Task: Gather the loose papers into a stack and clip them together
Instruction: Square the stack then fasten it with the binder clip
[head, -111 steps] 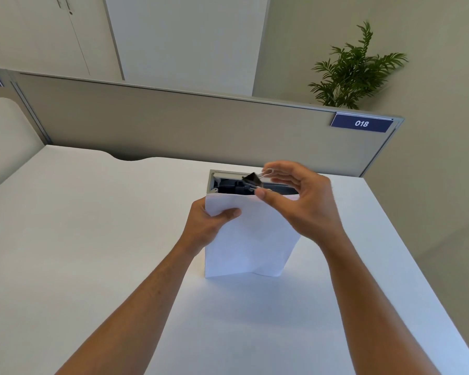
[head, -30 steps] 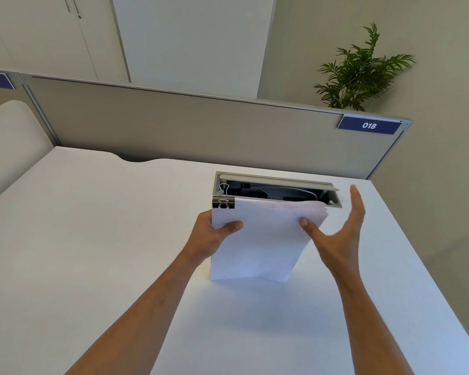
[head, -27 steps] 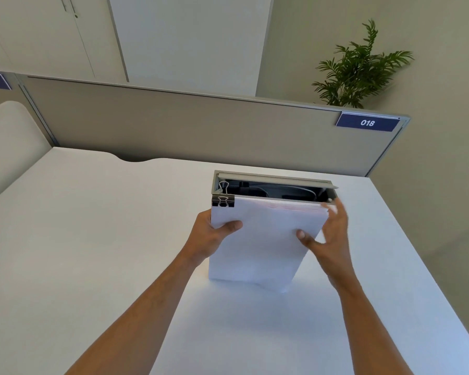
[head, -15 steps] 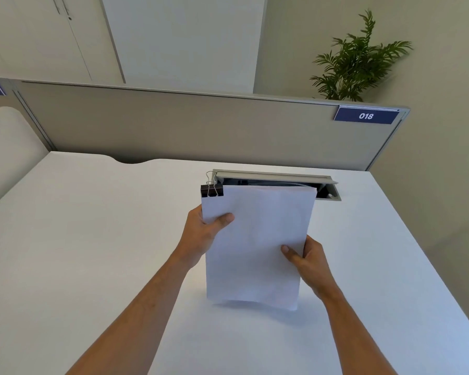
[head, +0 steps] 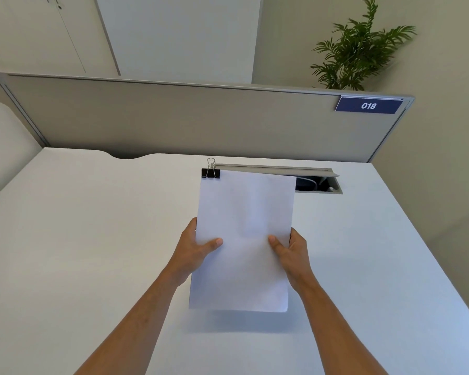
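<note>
Holding the stack [head: 244,239] at centre frame, both hands grip its lower half from either side. The left hand [head: 194,253] has its thumb pressed flat on the front sheet at the left edge, with the other fingers hidden behind the paper; the right hand [head: 291,253] mirrors it at the right edge, thumb on the front, fingers wrapped behind. Each hand is clamped on the stack. The sheets look squared, edges aligned, and the stack is tilted with its top away from the camera. Its bottom edge is lifted off the desk [head: 92,239], casting a shadow just below. A black clip [head: 210,173] bites the stack's top left corner, one wire handle standing up above it. Behind the top edge, an open cable tray [head: 320,181] is set into the desk, partly hidden by the paper. A grey divider [head: 173,117] runs across the upper frame, carrying a blue tag [head: 368,105] reading 018 at upper right, with a plant [head: 360,50] beyond it.
</note>
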`<action>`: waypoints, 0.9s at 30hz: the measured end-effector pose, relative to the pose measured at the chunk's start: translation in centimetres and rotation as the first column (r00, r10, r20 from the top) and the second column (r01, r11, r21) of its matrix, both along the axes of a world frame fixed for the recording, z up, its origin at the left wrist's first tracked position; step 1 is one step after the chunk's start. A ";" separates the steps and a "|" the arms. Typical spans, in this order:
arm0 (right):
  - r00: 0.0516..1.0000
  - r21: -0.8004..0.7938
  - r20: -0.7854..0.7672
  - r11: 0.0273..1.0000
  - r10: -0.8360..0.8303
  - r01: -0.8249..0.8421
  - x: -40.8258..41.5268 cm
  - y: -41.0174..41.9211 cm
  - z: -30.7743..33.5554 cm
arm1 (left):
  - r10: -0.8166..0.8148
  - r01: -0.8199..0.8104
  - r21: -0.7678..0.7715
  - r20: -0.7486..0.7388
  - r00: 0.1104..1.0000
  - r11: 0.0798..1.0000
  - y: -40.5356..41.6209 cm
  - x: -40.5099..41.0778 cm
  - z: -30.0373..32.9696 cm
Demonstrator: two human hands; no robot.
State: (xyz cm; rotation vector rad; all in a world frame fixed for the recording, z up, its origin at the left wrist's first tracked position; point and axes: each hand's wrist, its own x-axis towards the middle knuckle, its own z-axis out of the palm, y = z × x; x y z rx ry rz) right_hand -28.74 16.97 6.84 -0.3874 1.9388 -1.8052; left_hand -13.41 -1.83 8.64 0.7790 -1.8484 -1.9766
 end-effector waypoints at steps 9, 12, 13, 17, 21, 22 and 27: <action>0.999 0.043 0.046 0.999 0.020 -0.022 0.0 -7.6 -0.7 | 0.179 -0.175 -0.049 0.117 0.977 0.983 -4.6 1.8 -0.8; 0.998 0.064 0.063 0.997 0.030 -0.034 -0.3 -11.2 -0.8 | 0.235 -0.226 -0.075 0.141 0.962 0.971 -7.4 1.7 -0.7; 0.997 0.072 0.061 0.996 0.039 -0.043 -0.4 -12.4 -0.9 | 0.247 -0.237 -0.080 0.151 0.957 0.968 -8.4 1.7 -0.9; 0.996 0.097 0.053 0.993 0.066 -0.071 -1.1 -17.4 -1.4 | 0.277 -0.263 -0.091 0.201 0.940 0.960 -12.9 1.0 -1.5; 0.998 0.144 0.057 0.989 0.036 -0.044 -2.3 -23.2 -2.8 | 0.277 -0.258 -0.106 0.256 0.926 0.960 -18.7 -0.8 -2.8; 0.998 0.156 0.055 0.987 0.023 -0.032 -2.3 -24.0 -2.8 | 0.276 -0.254 -0.115 0.266 0.924 0.960 -19.5 -1.0 -3.0; 0.999 0.229 0.025 0.973 -0.032 0.026 -3.6 -28.9 -4.9 | 0.273 -0.243 -0.131 0.305 0.913 0.961 -24.3 -3.2 -4.8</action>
